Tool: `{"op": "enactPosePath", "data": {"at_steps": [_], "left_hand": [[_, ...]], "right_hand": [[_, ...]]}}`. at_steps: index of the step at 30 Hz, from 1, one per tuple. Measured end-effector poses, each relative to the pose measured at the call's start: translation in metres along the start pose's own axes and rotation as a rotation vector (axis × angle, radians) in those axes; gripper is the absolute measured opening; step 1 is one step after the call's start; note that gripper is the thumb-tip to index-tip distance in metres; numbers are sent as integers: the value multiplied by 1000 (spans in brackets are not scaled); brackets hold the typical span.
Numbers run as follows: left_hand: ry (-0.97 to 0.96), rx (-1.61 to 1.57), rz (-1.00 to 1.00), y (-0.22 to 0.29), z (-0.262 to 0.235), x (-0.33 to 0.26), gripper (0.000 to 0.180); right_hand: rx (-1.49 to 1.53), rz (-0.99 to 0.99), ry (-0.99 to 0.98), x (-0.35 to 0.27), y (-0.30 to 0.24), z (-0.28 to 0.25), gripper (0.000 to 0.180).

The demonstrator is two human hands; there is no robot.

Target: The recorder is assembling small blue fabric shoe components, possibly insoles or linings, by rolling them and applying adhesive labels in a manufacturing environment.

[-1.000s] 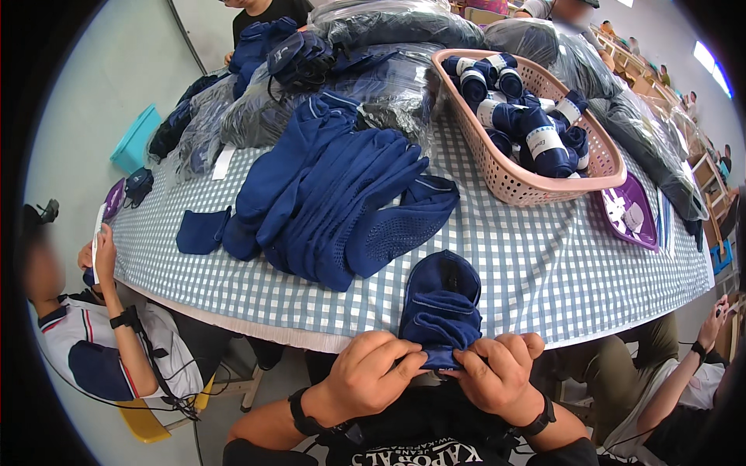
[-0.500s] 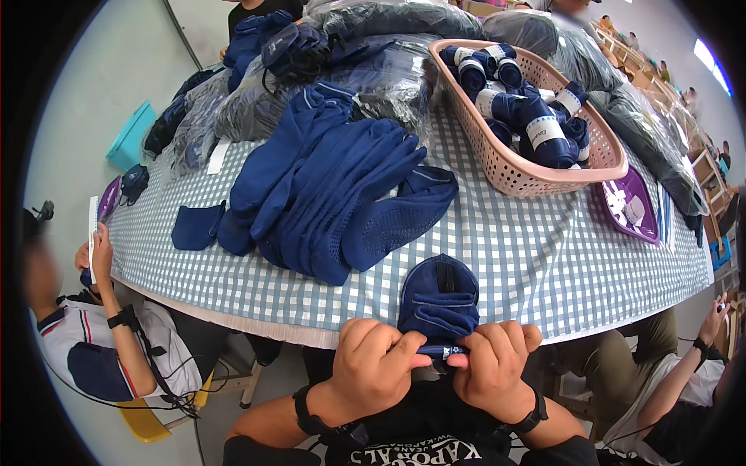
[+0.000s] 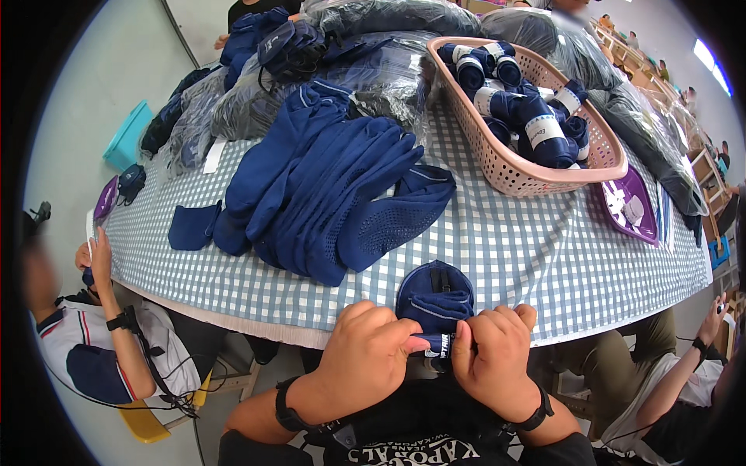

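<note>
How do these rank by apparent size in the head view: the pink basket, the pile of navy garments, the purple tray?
1. Pile of navy garments
2. Pink basket
3. Purple tray; it lies near the rim, so bending may distort it.

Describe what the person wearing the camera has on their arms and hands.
Both hands, left hand and right hand, are bare: no gloves, no sleeves over the forearms. Each wrist carries a black band: left wristband, right wristband. No rings show.

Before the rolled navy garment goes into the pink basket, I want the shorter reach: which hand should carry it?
Probably the right hand. The pink basket sits on the far right of the table, on that hand's side. Both it and the left hand pinch the rolled navy garment.
</note>
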State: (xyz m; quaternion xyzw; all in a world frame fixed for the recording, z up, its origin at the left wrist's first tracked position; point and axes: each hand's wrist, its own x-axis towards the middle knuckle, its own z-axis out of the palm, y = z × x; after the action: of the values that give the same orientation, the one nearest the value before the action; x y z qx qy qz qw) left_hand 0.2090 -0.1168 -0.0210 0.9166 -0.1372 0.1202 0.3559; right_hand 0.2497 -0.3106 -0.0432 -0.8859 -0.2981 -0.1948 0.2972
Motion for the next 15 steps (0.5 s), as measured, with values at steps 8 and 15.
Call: {"op": "enactPosePath", "data": {"at_steps": [8, 15], "left_hand": [[7, 21, -12, -1, 1, 3, 10], [2, 88, -81, 4, -4, 3, 13]], "right_hand": [[-75, -147, 182, -10, 7, -2, 28], [-186, -275, 108, -20, 10, -12, 35]]}}
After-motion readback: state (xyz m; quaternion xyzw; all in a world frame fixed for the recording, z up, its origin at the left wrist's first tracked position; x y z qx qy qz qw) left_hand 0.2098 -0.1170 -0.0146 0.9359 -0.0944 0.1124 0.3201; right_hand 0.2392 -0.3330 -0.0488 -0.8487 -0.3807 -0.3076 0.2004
